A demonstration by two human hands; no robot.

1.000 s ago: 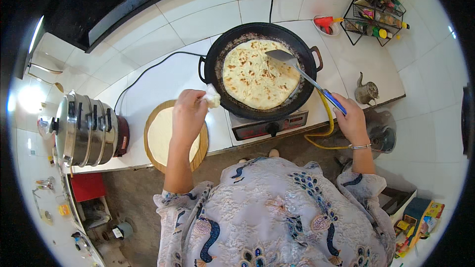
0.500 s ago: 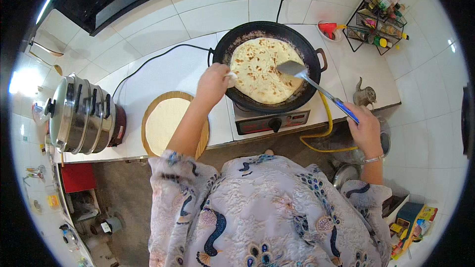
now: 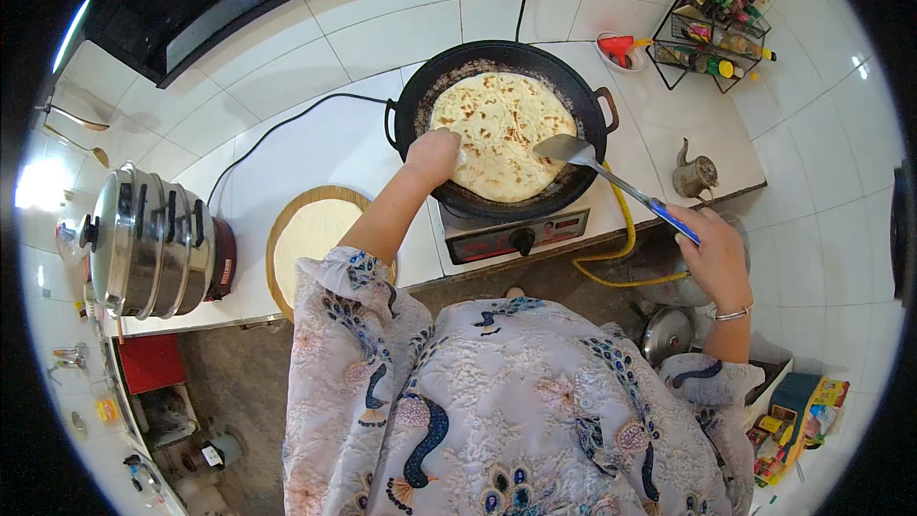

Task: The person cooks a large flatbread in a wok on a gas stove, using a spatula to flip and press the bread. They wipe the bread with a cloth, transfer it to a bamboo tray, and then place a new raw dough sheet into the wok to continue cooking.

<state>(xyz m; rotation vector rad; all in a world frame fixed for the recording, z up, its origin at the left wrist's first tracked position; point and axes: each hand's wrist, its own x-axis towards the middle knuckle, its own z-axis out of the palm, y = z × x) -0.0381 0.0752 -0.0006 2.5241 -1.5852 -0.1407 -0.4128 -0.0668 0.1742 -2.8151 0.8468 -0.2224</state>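
Note:
A round flatbread point(image 3: 501, 124) with brown spots lies in a black wok point(image 3: 420, 100). My left hand point(image 3: 435, 155) is closed at the bread's left edge. A bit of crumpled white cloth or paper point(image 3: 462, 157) pokes out of its fingers, partly hidden. My right hand point(image 3: 714, 247) grips the blue handle of a metal spatula point(image 3: 565, 148), whose blade rests at the bread's right side. Left of the wok, a pale round of rolled dough point(image 3: 310, 239) covers most of a round wooden board point(image 3: 277, 231), partly behind my left forearm.
The wok sits on a stove point(image 3: 521, 237) with a yellow hose point(image 3: 628, 220). A stacked steamer point(image 3: 153, 239) stands at the left. To the right are a small metal oil pot point(image 3: 694, 172), a bowl with a red item point(image 3: 623, 50) and a bottle rack point(image 3: 709, 33).
My left hand has moved slightly inward over the flatbread's left edge. The spatula blade sits a little lower on the bread's right side. The whole view has shifted a little.

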